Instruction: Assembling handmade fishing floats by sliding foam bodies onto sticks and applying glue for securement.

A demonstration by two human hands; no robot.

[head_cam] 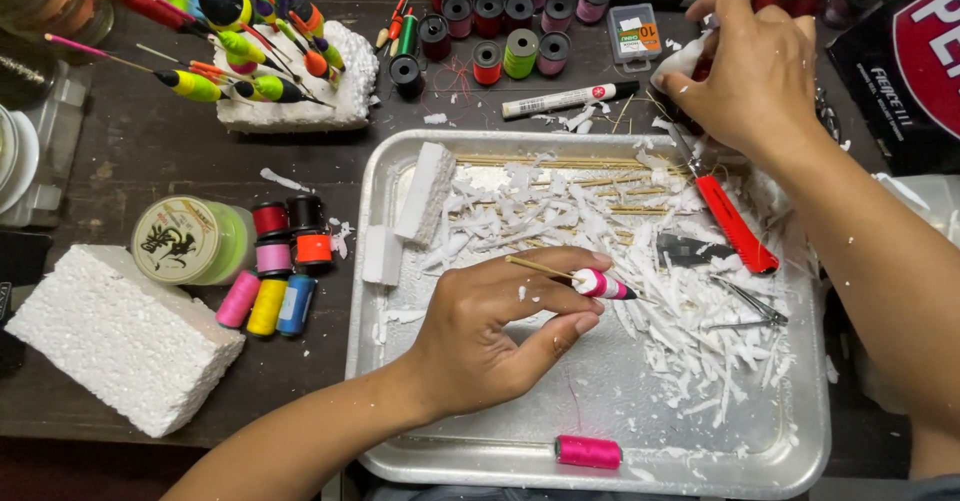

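My left hand (500, 326) hovers over the metal tray (800, 461) and pinches a small fishing float (598, 283) with a white and pink body on a thin wooden stick. My right hand (755, 66) reaches past the tray's far right edge, fingers curled around a white object I cannot identify. A red-handled craft knife (735, 223) lies in the tray just below that hand. White foam shavings (560, 211) and thin wooden sticks cover the tray's far half. A pink thread spool (588, 451) rests on the tray's near rim.
A foam block (120, 336) lies at the left, beside a green line spool (190, 241) and several small thread spools (275, 276). Finished floats (250, 36) stand stuck in a foam base. More spools (510, 11), a white marker (565, 99) and tweezers (750, 306) sit around.
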